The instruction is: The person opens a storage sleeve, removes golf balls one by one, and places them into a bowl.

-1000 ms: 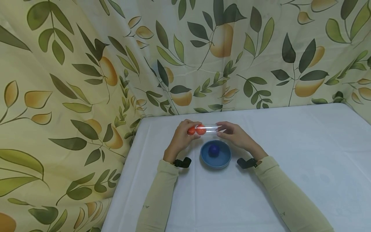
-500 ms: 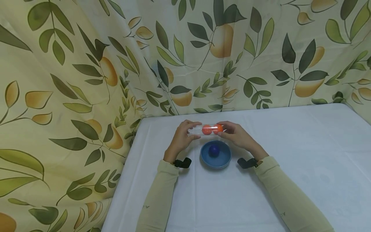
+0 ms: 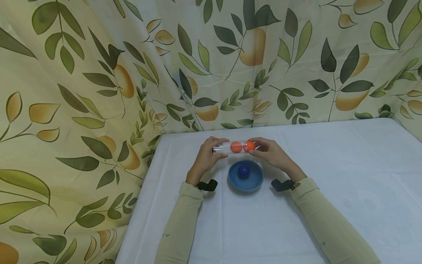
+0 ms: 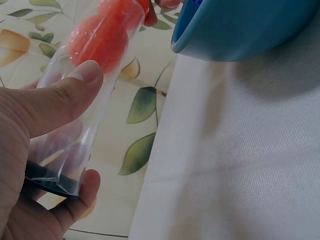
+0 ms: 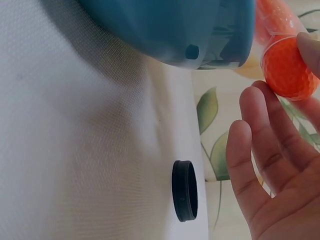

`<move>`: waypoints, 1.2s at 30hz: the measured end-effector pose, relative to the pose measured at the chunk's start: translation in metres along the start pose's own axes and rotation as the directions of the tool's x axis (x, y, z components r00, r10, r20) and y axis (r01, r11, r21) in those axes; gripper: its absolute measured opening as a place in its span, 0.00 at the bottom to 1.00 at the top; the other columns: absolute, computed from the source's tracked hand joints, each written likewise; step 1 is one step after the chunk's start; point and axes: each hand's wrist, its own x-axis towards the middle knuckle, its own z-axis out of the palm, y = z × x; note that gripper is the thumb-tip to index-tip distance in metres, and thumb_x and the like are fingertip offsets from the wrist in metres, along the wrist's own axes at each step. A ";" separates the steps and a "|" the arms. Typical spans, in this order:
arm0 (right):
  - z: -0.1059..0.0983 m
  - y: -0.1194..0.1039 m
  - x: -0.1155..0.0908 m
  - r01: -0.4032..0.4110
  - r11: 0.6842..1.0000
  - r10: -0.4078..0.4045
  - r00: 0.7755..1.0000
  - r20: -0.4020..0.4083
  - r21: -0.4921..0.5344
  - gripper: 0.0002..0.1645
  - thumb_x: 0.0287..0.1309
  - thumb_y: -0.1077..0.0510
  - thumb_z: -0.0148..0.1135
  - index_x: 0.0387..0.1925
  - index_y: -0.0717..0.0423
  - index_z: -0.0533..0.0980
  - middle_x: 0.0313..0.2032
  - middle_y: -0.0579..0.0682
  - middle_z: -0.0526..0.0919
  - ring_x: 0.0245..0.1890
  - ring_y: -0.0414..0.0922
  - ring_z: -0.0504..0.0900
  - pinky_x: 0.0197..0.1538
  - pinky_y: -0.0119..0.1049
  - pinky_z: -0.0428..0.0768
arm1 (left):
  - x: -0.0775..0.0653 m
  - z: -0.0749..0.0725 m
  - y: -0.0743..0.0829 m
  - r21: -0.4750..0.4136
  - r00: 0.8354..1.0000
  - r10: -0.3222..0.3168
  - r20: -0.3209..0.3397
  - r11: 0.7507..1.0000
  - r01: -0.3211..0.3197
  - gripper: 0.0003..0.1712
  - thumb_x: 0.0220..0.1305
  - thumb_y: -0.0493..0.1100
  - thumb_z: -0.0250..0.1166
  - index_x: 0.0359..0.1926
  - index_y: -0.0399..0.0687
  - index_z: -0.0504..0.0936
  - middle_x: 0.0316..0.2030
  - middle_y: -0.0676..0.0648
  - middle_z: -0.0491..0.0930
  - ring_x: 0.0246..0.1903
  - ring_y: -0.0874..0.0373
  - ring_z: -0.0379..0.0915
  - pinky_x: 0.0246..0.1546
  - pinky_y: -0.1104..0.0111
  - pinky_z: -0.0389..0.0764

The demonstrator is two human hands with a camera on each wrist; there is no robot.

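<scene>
My left hand (image 3: 207,156) grips a clear plastic tube (image 3: 222,148) near its black-capped end, tilted in the left wrist view, thumb along the wall. One orange golf ball (image 3: 236,147) sits inside the tube. A second orange ball (image 5: 290,67) bulges out of the open end. My right hand (image 3: 271,154) pinches that second ball with the thumb and a finger partly hidden behind it; the other fingers (image 5: 255,117) are extended. Below the tube stands a blue bowl (image 3: 232,183) with a dark blue ball (image 3: 243,171) in it.
A black ring-shaped cap (image 5: 185,191) is on the white tablecloth (image 3: 346,176) near my right hand. Leaf-patterned curtains (image 3: 290,55) hang behind the table and along its left side.
The orange balls have slid rightward along the tube, from my left hand to the open end. My right hand has shifted slightly right with the end ball. The bowl has stayed put.
</scene>
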 end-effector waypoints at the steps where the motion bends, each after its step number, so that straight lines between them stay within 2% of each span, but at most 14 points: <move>1: 0.000 0.000 0.000 0.000 1.000 0.000 1.000 -0.002 -0.001 0.34 0.66 0.46 0.68 0.70 0.51 0.71 0.53 0.58 0.82 0.47 0.53 0.84 0.52 0.43 0.83 | 0.000 0.000 0.000 -0.001 1.000 -0.003 0.002 1.000 0.003 0.30 0.56 0.41 0.78 0.61 0.59 0.83 0.50 0.46 0.79 0.46 0.51 0.72 0.43 0.63 0.77; 6: -0.001 -0.001 0.000 0.002 1.000 -0.002 1.000 -0.012 -0.010 0.34 0.65 0.46 0.69 0.69 0.51 0.72 0.53 0.57 0.83 0.47 0.52 0.84 0.52 0.41 0.83 | 0.000 0.000 -0.001 -0.014 1.000 -0.018 0.012 1.000 0.018 0.30 0.57 0.41 0.77 0.62 0.59 0.83 0.52 0.43 0.79 0.50 0.46 0.74 0.49 0.56 0.79; 13: -0.003 -0.001 0.001 0.003 1.000 -0.004 1.000 -0.022 -0.012 0.33 0.64 0.48 0.70 0.68 0.51 0.73 0.53 0.57 0.84 0.47 0.52 0.85 0.51 0.39 0.83 | 0.000 -0.001 -0.003 -0.022 1.000 -0.015 0.012 1.000 0.015 0.31 0.57 0.42 0.77 0.63 0.60 0.82 0.53 0.42 0.79 0.53 0.40 0.75 0.50 0.52 0.79; 17: -0.004 -0.001 0.001 0.001 1.000 -0.002 1.000 -0.028 -0.019 0.33 0.64 0.49 0.70 0.68 0.51 0.74 0.53 0.57 0.85 0.47 0.52 0.84 0.50 0.38 0.82 | 0.000 -0.002 -0.003 -0.013 1.000 -0.012 0.001 1.000 0.012 0.30 0.57 0.42 0.77 0.62 0.60 0.83 0.52 0.46 0.79 0.51 0.44 0.75 0.49 0.54 0.79; 21: -0.006 -0.001 0.000 -0.001 1.000 0.000 0.999 -0.036 -0.030 0.34 0.63 0.48 0.71 0.68 0.50 0.74 0.52 0.56 0.86 0.47 0.52 0.83 0.50 0.37 0.81 | 0.000 -0.003 -0.003 -0.006 1.000 -0.019 -0.004 1.000 0.019 0.30 0.57 0.42 0.77 0.62 0.62 0.83 0.52 0.47 0.79 0.50 0.50 0.74 0.48 0.61 0.77; 26: -0.007 -0.001 -0.001 -0.003 1.000 0.002 0.999 -0.054 -0.031 0.34 0.61 0.48 0.73 0.67 0.50 0.75 0.50 0.57 0.86 0.46 0.52 0.81 0.45 0.35 0.81 | 0.001 -0.005 -0.004 -0.004 1.000 -0.004 -0.013 1.000 0.004 0.30 0.57 0.41 0.78 0.61 0.59 0.83 0.52 0.46 0.80 0.49 0.47 0.75 0.44 0.66 0.74; 36: -0.008 -0.001 -0.001 0.007 0.999 -0.009 0.998 -0.058 -0.035 0.33 0.60 0.49 0.74 0.65 0.52 0.76 0.49 0.56 0.86 0.45 0.51 0.81 0.43 0.32 0.81 | 0.001 -0.007 -0.007 -0.080 1.000 -0.006 -0.023 0.997 0.004 0.29 0.56 0.39 0.78 0.60 0.57 0.84 0.52 0.40 0.80 0.50 0.38 0.75 0.44 0.57 0.77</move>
